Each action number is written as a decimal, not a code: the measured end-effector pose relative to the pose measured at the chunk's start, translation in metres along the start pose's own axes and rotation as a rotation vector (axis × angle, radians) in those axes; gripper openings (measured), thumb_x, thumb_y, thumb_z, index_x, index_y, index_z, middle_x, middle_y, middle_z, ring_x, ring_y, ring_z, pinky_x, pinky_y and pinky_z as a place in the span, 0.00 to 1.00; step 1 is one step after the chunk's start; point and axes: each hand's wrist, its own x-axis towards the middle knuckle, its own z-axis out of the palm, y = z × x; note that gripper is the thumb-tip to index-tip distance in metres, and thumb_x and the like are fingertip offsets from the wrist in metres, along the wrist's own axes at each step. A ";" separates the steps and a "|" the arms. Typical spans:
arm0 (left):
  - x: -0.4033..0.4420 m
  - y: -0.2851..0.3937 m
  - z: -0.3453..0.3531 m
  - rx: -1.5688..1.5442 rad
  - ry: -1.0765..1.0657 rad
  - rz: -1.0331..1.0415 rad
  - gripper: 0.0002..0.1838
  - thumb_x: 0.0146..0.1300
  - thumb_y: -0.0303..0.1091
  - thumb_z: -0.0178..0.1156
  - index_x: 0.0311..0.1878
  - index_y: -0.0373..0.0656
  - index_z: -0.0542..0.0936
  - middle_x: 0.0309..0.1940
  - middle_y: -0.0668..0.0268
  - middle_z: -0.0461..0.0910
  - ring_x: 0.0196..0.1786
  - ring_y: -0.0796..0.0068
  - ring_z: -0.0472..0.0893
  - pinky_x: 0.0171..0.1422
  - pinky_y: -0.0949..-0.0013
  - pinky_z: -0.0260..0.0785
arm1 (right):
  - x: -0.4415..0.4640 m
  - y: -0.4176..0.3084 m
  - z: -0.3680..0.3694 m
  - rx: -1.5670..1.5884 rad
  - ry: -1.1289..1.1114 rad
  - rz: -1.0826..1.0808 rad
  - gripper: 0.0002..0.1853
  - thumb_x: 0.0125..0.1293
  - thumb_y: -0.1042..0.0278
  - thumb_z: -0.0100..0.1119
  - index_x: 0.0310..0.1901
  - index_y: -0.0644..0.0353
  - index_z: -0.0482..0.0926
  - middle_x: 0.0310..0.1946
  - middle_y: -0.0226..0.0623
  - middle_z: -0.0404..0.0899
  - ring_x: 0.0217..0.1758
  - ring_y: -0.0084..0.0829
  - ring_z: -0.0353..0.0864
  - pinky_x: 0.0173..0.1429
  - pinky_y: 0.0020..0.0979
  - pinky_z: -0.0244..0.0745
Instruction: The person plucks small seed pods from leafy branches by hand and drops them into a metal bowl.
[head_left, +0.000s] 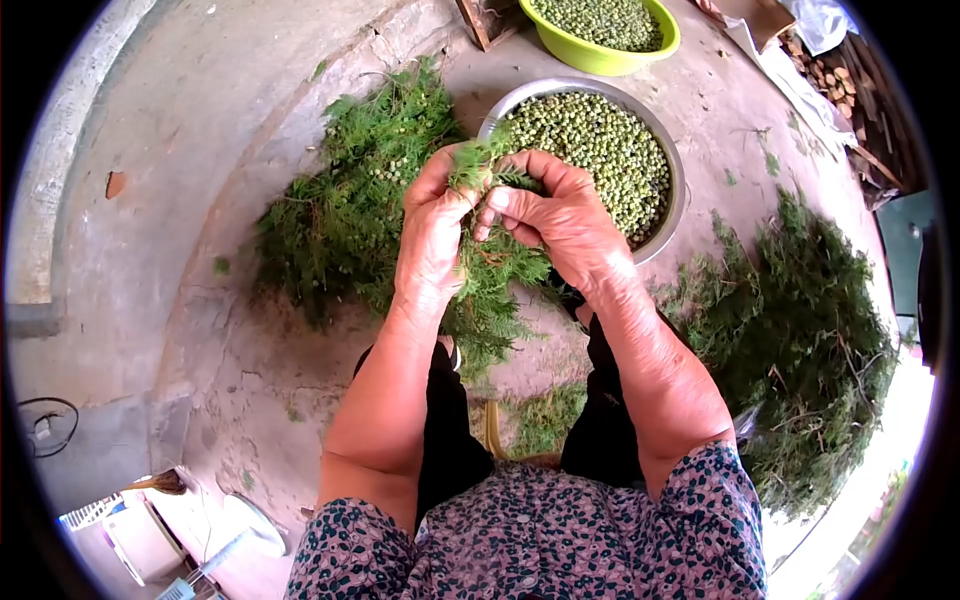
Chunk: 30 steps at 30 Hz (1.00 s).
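My left hand [432, 235] is closed around a green, feathery conifer sprig [476, 168], whose leafy tip sticks up past the fingers. Against it, the thumb and fingers of my right hand [570, 215] pinch the same sprig; what exactly lies between those fingertips is partly hidden. Both hands are above the near left edge of a metal basin [677, 180] filled with small round green seed cones [590, 135]. Below and left of my hands lies a heap of cut conifer branches [345, 205], some carrying pale green cones.
A lime-green plastic basin [600, 62] with more cones stands behind the metal one. Another, darker branch heap [800, 330] lies on the right. Chopped wood [835, 85] is piled at the far right. A broom head [168, 483] shows at lower left on the concrete floor [240, 130].
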 end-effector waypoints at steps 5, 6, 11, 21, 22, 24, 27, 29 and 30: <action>0.004 -0.001 -0.004 -0.040 -0.027 -0.028 0.09 0.58 0.25 0.54 0.43 0.40 0.73 0.21 0.74 0.71 0.18 0.87 0.65 0.16 0.83 0.54 | 0.006 0.006 -0.008 0.113 -0.027 0.110 0.05 0.62 0.71 0.52 0.35 0.63 0.73 0.22 0.31 0.76 0.19 0.17 0.67 0.20 0.16 0.59; 0.003 0.002 -0.006 -0.114 -0.060 -0.061 0.10 0.57 0.23 0.53 0.44 0.40 0.73 0.21 0.74 0.70 0.17 0.86 0.65 0.16 0.83 0.53 | 0.005 0.003 -0.006 0.099 0.067 0.138 0.05 0.62 0.70 0.52 0.36 0.63 0.73 0.22 0.30 0.75 0.18 0.17 0.66 0.19 0.16 0.59; 0.011 0.017 -0.035 -0.258 -0.114 -0.026 0.10 0.56 0.30 0.59 0.41 0.40 0.74 0.13 0.75 0.63 0.15 0.85 0.60 0.20 0.81 0.53 | 0.010 -0.025 -0.040 -0.233 0.399 -0.057 0.12 0.64 0.69 0.48 0.46 0.65 0.72 0.30 0.36 0.75 0.27 0.20 0.71 0.33 0.19 0.69; 0.011 0.025 -0.049 -0.253 -0.161 -0.007 0.09 0.58 0.29 0.55 0.42 0.38 0.73 0.13 0.75 0.62 0.14 0.85 0.58 0.22 0.80 0.52 | 0.003 -0.012 -0.020 -0.831 0.223 -0.096 0.13 0.60 0.65 0.56 0.44 0.61 0.77 0.39 0.41 0.79 0.41 0.30 0.77 0.51 0.28 0.70; 0.010 0.026 -0.045 -0.251 -0.150 -0.017 0.09 0.58 0.28 0.54 0.42 0.37 0.73 0.15 0.75 0.63 0.15 0.85 0.60 0.22 0.81 0.53 | 0.002 -0.003 -0.013 -0.798 0.123 -0.133 0.13 0.60 0.63 0.56 0.44 0.61 0.78 0.38 0.40 0.79 0.40 0.29 0.77 0.49 0.27 0.71; 0.006 0.024 -0.040 -0.226 -0.115 -0.027 0.09 0.58 0.27 0.54 0.42 0.37 0.73 0.16 0.75 0.63 0.16 0.85 0.61 0.22 0.80 0.53 | 0.003 0.017 -0.007 -0.747 -0.011 -0.171 0.14 0.60 0.62 0.56 0.42 0.62 0.78 0.34 0.39 0.80 0.37 0.26 0.76 0.45 0.26 0.70; 0.007 0.024 -0.037 -0.222 -0.087 0.006 0.09 0.58 0.25 0.54 0.42 0.38 0.75 0.19 0.74 0.67 0.20 0.85 0.65 0.23 0.81 0.56 | 0.003 0.020 -0.001 -0.672 -0.055 -0.141 0.12 0.59 0.65 0.57 0.38 0.65 0.78 0.27 0.34 0.79 0.31 0.22 0.73 0.40 0.25 0.68; 0.006 0.024 -0.034 -0.063 0.023 0.095 0.10 0.57 0.25 0.55 0.43 0.39 0.76 0.23 0.71 0.73 0.23 0.84 0.69 0.25 0.81 0.59 | 0.004 0.019 0.000 -0.630 -0.015 -0.038 0.09 0.58 0.70 0.57 0.37 0.66 0.77 0.26 0.33 0.78 0.30 0.20 0.72 0.40 0.24 0.68; 0.006 0.025 -0.036 0.024 -0.023 0.130 0.12 0.54 0.23 0.57 0.43 0.41 0.77 0.27 0.69 0.76 0.26 0.82 0.72 0.27 0.79 0.62 | 0.006 0.021 -0.002 -0.549 0.036 -0.053 0.07 0.56 0.73 0.57 0.36 0.66 0.77 0.26 0.31 0.78 0.30 0.19 0.71 0.39 0.23 0.68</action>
